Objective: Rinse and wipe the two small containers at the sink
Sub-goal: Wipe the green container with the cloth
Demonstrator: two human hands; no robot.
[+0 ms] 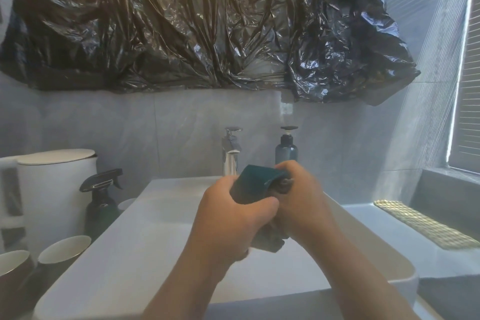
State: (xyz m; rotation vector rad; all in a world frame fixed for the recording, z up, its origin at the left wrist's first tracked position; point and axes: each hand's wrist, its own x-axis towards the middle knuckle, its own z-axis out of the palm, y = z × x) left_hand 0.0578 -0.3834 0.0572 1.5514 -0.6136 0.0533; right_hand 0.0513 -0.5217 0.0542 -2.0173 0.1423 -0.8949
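Over the white sink (124,262) my left hand (233,223) grips a small dark teal container (253,184), tipped on its side with its mouth toward the right. My right hand (305,200) holds a dark cloth (270,241) at that mouth; a grey fold of it sits in the opening and the rest hangs below both hands. Two dark cups with white insides, one nearer the sink (65,249) and one at the frame edge (13,265), stand on the counter left of the sink.
A chrome faucet (231,156) and a blue pump bottle (285,149) stand behind the sink; no water is running. A dark spray bottle (101,202) and a white lidded bin (54,184) are on the left. A gold mesh mat (420,226) lies on the right. Black plastic sheeting (207,21) covers the wall above.
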